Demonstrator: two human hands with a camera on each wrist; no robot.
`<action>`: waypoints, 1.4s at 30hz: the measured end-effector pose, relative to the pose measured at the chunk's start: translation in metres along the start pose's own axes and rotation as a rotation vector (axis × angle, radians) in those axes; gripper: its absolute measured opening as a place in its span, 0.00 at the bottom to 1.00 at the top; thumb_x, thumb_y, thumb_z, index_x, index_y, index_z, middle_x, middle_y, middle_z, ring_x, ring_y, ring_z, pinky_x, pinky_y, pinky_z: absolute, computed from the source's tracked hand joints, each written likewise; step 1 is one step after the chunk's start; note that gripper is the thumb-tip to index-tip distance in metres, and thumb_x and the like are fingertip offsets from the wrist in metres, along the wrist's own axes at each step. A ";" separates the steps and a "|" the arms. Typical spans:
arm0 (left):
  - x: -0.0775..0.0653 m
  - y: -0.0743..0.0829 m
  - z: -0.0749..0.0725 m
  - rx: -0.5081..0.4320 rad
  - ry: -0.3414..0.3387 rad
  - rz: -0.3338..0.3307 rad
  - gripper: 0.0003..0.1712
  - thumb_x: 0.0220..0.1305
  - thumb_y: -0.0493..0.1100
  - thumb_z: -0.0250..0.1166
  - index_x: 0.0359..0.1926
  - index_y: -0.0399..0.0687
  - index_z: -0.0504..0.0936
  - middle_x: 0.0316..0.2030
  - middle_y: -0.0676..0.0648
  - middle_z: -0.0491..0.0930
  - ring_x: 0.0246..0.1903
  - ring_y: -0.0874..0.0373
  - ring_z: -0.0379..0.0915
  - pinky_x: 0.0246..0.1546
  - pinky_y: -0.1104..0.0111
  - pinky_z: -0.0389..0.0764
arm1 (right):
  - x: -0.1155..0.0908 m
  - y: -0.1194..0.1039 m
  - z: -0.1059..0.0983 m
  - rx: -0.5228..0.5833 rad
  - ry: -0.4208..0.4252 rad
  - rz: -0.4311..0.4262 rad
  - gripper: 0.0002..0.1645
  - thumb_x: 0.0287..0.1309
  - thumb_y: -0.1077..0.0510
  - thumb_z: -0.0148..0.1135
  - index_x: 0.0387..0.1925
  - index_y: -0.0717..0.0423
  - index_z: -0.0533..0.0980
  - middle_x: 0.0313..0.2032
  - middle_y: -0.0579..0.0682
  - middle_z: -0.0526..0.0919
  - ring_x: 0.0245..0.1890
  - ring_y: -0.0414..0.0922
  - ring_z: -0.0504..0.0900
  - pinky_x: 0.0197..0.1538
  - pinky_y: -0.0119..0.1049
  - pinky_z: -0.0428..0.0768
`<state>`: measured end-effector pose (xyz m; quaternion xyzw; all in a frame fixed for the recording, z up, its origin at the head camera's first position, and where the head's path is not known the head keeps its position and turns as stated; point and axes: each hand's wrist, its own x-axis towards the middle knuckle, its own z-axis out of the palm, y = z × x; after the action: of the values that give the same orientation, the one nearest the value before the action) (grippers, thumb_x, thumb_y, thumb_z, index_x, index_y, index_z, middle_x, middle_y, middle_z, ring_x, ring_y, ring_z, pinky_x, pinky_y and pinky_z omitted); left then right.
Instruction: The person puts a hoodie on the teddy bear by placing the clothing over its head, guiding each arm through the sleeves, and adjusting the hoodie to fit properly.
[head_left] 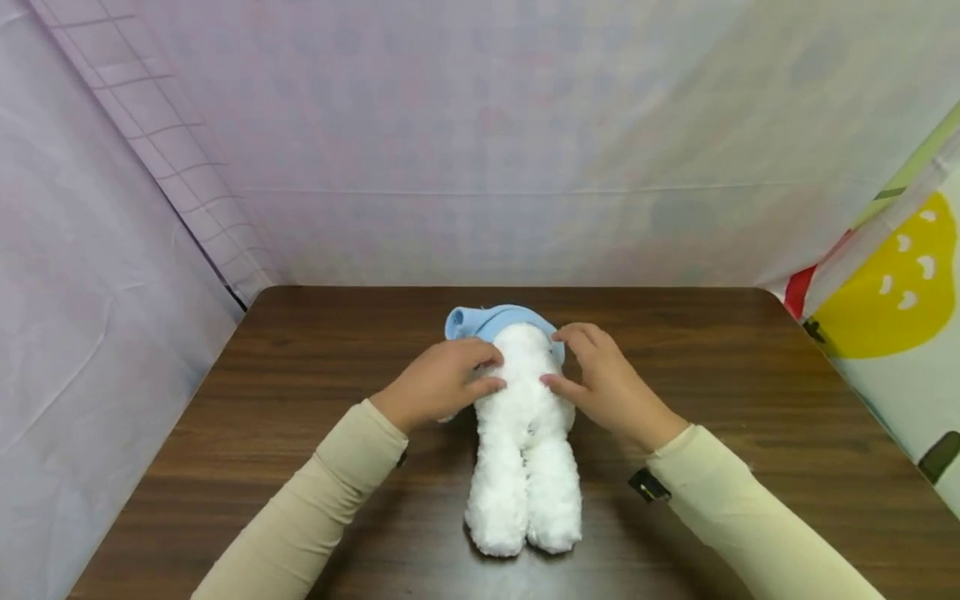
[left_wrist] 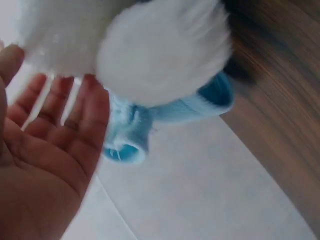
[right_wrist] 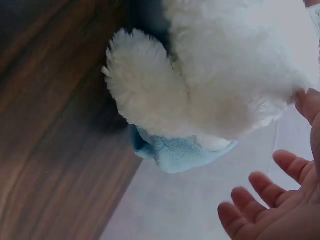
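A white fluffy plush toy [head_left: 525, 392] lies on the brown wooden table, its two legs pointing toward me. A light blue piece of cloth clothing [head_left: 510, 317] is bunched at its far end; tube-like openings show on the clothing [left_wrist: 172, 110] in the left wrist view. My left hand [head_left: 442, 379] touches the toy's left side, fingers nearly straight. On the other side, my right hand [head_left: 611, 383] has its thumb against the plush; its other fingers are spread apart from the fur in the right wrist view. The toy's head cannot be made out.
The dark wooden table [head_left: 337, 500] reaches back to a pale hanging cloth [head_left: 487, 167]. Another cloth [head_left: 112, 292] hangs along the left side. At the right is a printed cloth with a yellow shape [head_left: 892, 292]. A dark band [head_left: 649, 485] sits at my right wrist.
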<state>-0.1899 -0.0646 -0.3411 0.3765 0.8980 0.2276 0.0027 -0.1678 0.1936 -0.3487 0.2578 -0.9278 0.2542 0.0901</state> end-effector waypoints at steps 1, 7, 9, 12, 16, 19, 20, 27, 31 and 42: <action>0.000 0.002 0.003 0.057 -0.006 -0.013 0.23 0.68 0.53 0.65 0.60 0.50 0.78 0.50 0.50 0.81 0.48 0.58 0.77 0.48 0.64 0.77 | 0.000 -0.001 0.003 -0.043 0.001 -0.004 0.35 0.62 0.49 0.69 0.63 0.64 0.68 0.62 0.62 0.68 0.62 0.58 0.68 0.58 0.57 0.71; 0.003 0.015 0.029 0.513 0.055 0.020 0.34 0.61 0.49 0.72 0.65 0.46 0.73 0.53 0.41 0.73 0.50 0.46 0.72 0.45 0.58 0.79 | 0.003 -0.008 0.030 -0.275 0.036 -0.068 0.50 0.54 0.38 0.72 0.67 0.65 0.65 0.63 0.67 0.65 0.64 0.65 0.64 0.57 0.65 0.70; 0.006 0.016 0.035 0.565 0.064 0.013 0.36 0.62 0.48 0.71 0.68 0.44 0.70 0.61 0.37 0.68 0.58 0.42 0.68 0.50 0.55 0.78 | 0.005 -0.011 0.036 -0.307 0.042 -0.073 0.52 0.54 0.37 0.71 0.68 0.65 0.63 0.64 0.68 0.64 0.65 0.66 0.64 0.56 0.65 0.71; 0.011 0.014 0.037 0.558 0.006 -0.031 0.41 0.64 0.49 0.69 0.74 0.45 0.63 0.73 0.33 0.54 0.69 0.37 0.55 0.59 0.50 0.73 | 0.008 -0.012 0.039 -0.338 0.020 -0.061 0.55 0.55 0.37 0.71 0.71 0.65 0.60 0.67 0.69 0.61 0.67 0.66 0.61 0.57 0.65 0.70; 0.016 0.013 0.032 0.481 -0.122 -0.081 0.50 0.63 0.51 0.70 0.78 0.47 0.53 0.77 0.35 0.39 0.74 0.38 0.43 0.64 0.49 0.67 | 0.012 -0.013 0.039 -0.340 -0.075 -0.018 0.56 0.59 0.37 0.67 0.74 0.65 0.56 0.72 0.70 0.53 0.72 0.66 0.54 0.62 0.65 0.66; 0.017 0.013 0.031 0.429 -0.167 -0.103 0.50 0.65 0.50 0.69 0.78 0.48 0.50 0.77 0.35 0.36 0.74 0.38 0.39 0.65 0.48 0.65 | 0.013 -0.014 0.040 -0.322 -0.135 0.005 0.55 0.61 0.38 0.65 0.75 0.65 0.53 0.74 0.70 0.48 0.74 0.64 0.49 0.64 0.66 0.62; 0.017 0.013 0.031 0.422 -0.170 -0.107 0.50 0.65 0.50 0.68 0.78 0.47 0.49 0.77 0.34 0.36 0.74 0.38 0.39 0.65 0.48 0.65 | 0.013 -0.014 0.040 -0.319 -0.144 0.007 0.55 0.62 0.38 0.65 0.75 0.64 0.53 0.74 0.69 0.47 0.74 0.64 0.48 0.64 0.66 0.62; 0.019 0.014 0.034 0.398 -0.136 -0.133 0.47 0.67 0.47 0.66 0.78 0.45 0.50 0.76 0.33 0.39 0.74 0.39 0.40 0.62 0.47 0.69 | 0.014 -0.013 0.039 -0.324 -0.142 0.005 0.55 0.62 0.38 0.65 0.75 0.65 0.52 0.74 0.71 0.45 0.73 0.66 0.49 0.63 0.66 0.64; 0.019 0.013 0.035 0.430 -0.110 -0.106 0.42 0.70 0.46 0.63 0.77 0.42 0.54 0.75 0.33 0.46 0.73 0.39 0.46 0.59 0.48 0.72 | 0.015 -0.011 0.041 -0.329 -0.123 -0.010 0.55 0.61 0.39 0.66 0.75 0.64 0.53 0.72 0.72 0.51 0.71 0.67 0.55 0.57 0.66 0.71; 0.010 0.010 0.040 0.523 0.016 0.054 0.28 0.72 0.44 0.61 0.68 0.39 0.69 0.62 0.39 0.67 0.58 0.46 0.68 0.50 0.60 0.79 | 0.012 -0.009 0.045 -0.313 -0.014 -0.062 0.50 0.58 0.40 0.69 0.70 0.65 0.62 0.57 0.65 0.71 0.56 0.63 0.70 0.46 0.57 0.77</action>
<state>-0.1831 -0.0351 -0.3712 0.3865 0.9159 -0.0094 -0.1079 -0.1752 0.1584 -0.3799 0.2710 -0.9483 0.1018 0.1303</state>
